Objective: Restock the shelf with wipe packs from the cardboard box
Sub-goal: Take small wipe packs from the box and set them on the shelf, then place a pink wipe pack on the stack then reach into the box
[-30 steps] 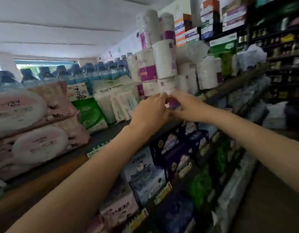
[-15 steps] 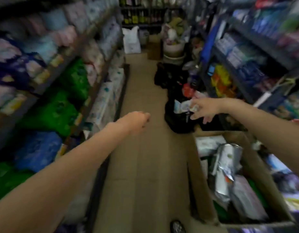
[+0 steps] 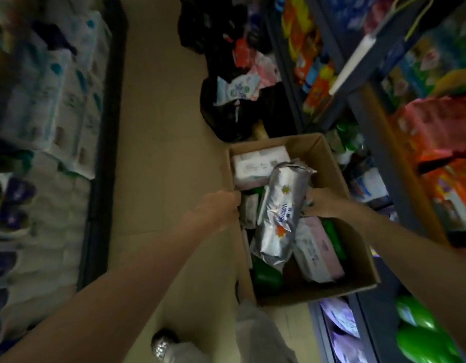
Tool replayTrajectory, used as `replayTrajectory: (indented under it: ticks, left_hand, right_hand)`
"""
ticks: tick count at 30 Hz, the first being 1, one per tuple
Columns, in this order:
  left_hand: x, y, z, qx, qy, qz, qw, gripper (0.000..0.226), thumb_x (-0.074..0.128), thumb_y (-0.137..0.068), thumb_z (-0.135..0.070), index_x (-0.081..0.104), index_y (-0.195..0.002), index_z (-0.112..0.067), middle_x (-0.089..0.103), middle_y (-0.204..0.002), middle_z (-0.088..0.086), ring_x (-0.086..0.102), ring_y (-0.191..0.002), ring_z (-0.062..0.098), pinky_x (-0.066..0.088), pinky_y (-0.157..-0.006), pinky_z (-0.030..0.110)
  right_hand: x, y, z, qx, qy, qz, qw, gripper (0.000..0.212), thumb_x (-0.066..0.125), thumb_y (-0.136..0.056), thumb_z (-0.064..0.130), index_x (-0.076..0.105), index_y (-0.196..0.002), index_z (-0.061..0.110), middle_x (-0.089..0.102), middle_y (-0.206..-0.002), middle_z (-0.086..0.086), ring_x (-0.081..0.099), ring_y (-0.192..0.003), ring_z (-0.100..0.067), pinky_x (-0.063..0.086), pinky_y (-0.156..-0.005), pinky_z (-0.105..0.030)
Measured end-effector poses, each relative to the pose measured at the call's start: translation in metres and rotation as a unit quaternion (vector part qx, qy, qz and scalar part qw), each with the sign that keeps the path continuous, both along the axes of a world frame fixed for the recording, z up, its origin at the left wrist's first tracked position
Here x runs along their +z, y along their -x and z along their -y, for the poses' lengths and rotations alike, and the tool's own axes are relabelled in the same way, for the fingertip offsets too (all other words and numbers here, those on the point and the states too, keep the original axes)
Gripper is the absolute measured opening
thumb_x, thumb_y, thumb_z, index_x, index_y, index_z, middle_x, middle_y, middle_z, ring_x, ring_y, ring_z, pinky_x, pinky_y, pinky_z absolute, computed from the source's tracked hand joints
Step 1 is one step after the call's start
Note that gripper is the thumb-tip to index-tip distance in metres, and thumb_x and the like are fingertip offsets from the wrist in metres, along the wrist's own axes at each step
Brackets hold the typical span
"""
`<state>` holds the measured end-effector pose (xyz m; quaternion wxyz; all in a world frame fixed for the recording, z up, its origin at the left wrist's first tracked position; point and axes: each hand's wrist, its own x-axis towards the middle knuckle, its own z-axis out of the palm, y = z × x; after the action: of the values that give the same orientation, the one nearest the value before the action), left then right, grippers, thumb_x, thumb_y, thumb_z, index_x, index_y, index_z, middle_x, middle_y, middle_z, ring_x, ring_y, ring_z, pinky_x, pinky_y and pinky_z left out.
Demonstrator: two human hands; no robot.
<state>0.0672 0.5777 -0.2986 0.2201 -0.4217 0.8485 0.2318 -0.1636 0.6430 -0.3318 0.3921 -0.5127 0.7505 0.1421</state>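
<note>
An open cardboard box (image 3: pixel 306 142) stands on the aisle floor, low against the right-hand shelving. Inside, a crinkled silver pack (image 3: pixel 280 216) lies on top, with a pink-and-white wipe pack (image 3: pixel 317 254) to its right, a white pack (image 3: pixel 258 165) at the far end and a green pack (image 3: pixel 266 276) below. My left hand (image 3: pixel 218 208) is at the box's left rim, its curled fingers hooked over the edge. My right hand (image 3: pixel 324 203) reaches into the box against the silver pack's right side, and its fingertips are hidden behind that pack.
The left shelf (image 3: pixel 56 100) holds white and blue tissue packs down to floor level. Black bags (image 3: pixel 232 111) with loose packs block the aisle beyond the box. Colourful packs fill the right shelves (image 3: pixel 436 142). My trouser leg (image 3: pixel 260 336) and a shoe are just below the box.
My view swung from the upper shelf down the aisle to the box on the floor. Both hands left the shelf and dropped to the box, the right one going inside.
</note>
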Motion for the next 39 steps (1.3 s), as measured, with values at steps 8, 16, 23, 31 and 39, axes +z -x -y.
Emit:
replayTrajectory:
  ticks: [8,16,23,31,39]
  left_hand:
    - [-0.064,0.080,-0.027,-0.033,0.048,-0.154,0.986,0.034,0.053,-0.085,-0.012,0.056,-0.119,-0.015,0.052,-0.126,0.005,0.046,-0.118,0.025,0.037,-0.095,0.037]
    - [-0.119,0.117,-0.034,-0.284,0.149,-0.160,0.933,0.035,0.047,-0.061,-0.022,0.073,-0.084,-0.022,0.070,-0.090,-0.007,0.066,-0.095,0.017,0.039,-0.086,0.029]
    - [-0.120,0.128,-0.025,-0.293,0.113,-0.094,0.945,0.041,0.062,-0.074,-0.017,0.063,-0.115,-0.018,0.059,-0.125,-0.002,0.047,-0.125,0.020,0.039,-0.097,0.034]
    - [-0.076,0.126,-0.022,-0.149,-0.116,0.029,0.981,0.062,0.051,-0.088,-0.004,0.031,-0.144,-0.022,0.033,-0.150,0.003,0.041,-0.131,0.022,0.042,-0.098,0.030]
    - [0.068,0.081,0.051,0.029,-0.083,-0.135,0.987,0.089,0.066,-0.081,-0.017,0.009,-0.149,-0.025,0.032,-0.149,-0.001,0.037,-0.134,0.022,0.037,-0.104,0.029]
  right_hand:
    - [-0.117,0.026,-0.042,-0.056,0.026,-0.050,0.997,0.030,0.052,-0.091,0.018,0.052,-0.118,0.006,0.051,-0.122,-0.014,0.049,-0.114,-0.029,0.044,-0.091,-0.037]
    - [-0.186,0.047,-0.019,-0.060,0.105,-0.052,0.991,0.026,0.045,-0.095,0.020,0.062,-0.107,0.005,0.060,-0.113,-0.013,0.053,-0.108,-0.029,0.039,-0.090,-0.033]
    - [-0.185,0.051,-0.014,-0.077,0.073,-0.059,0.993,0.030,0.044,-0.094,0.015,0.055,-0.120,0.002,0.056,-0.121,-0.018,0.054,-0.111,-0.031,0.044,-0.092,-0.037]
    - [-0.041,0.064,-0.029,-0.012,0.188,-0.056,0.981,0.026,0.050,-0.091,0.012,0.068,-0.110,0.013,0.064,-0.116,-0.013,0.060,-0.106,-0.031,0.049,-0.091,-0.037]
    - [0.196,0.023,0.047,0.101,0.442,-0.059,0.889,0.027,0.049,-0.092,0.012,0.070,-0.110,0.015,0.067,-0.100,-0.016,0.060,-0.095,-0.032,0.044,-0.073,-0.028]
